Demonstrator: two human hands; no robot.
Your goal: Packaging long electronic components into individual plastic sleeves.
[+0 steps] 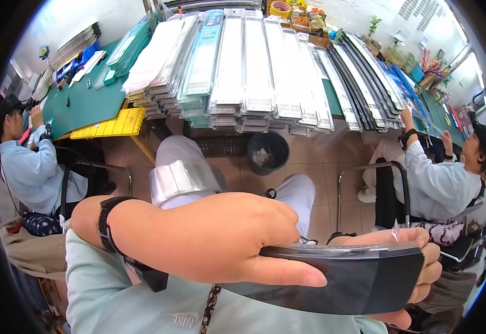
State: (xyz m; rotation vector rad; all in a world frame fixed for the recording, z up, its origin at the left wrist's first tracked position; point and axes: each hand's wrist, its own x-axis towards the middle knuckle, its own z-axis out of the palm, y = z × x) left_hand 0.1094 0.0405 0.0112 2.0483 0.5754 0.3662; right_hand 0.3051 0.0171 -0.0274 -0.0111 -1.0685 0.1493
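Close to my chest, I hold a long, flat dark panel (337,281) with a clear plastic layer along its upper edge. My left hand (237,234) reaches across and grips its left part, the thumb lying along the dark front face. Around the panel's right end wrap the fingers of my right hand (429,267). A small piece of clear film (395,229) sticks up beside the right fingers. Resting on my thigh is a clear plastic band or sleeve (184,179). The panel's exact kind is not plain, and its left end is hidden behind my left hand.
Stacks of long clear packages with white inserts (254,72) fill the table ahead, with black-edged ones (360,78) to their right. A dark bin (268,153) stands on the floor below. Co-workers sit at left (37,150) and right (443,161). A yellow slatted board (109,125) lies at left.
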